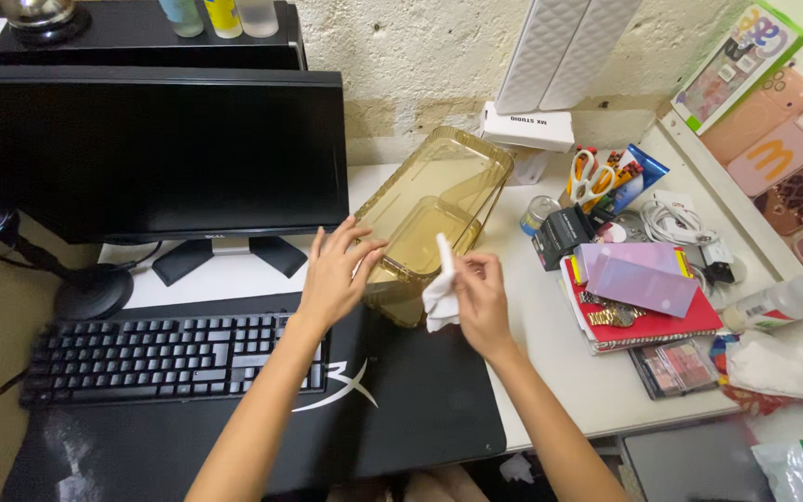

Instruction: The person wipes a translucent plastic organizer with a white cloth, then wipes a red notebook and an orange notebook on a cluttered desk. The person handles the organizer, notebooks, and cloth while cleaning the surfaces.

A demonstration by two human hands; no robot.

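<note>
- Amber translucent plastic bin lies tipped on the white desk, near its back edge, lower rim at the black desk mat.
- Your left hand rests fingers spread on the bin's near wall, steadying, not gripping.
- Your right hand pinches a white tissue against the rim.
- Judged light, stiff, slick, hollow; grip it by the rim.
</note>
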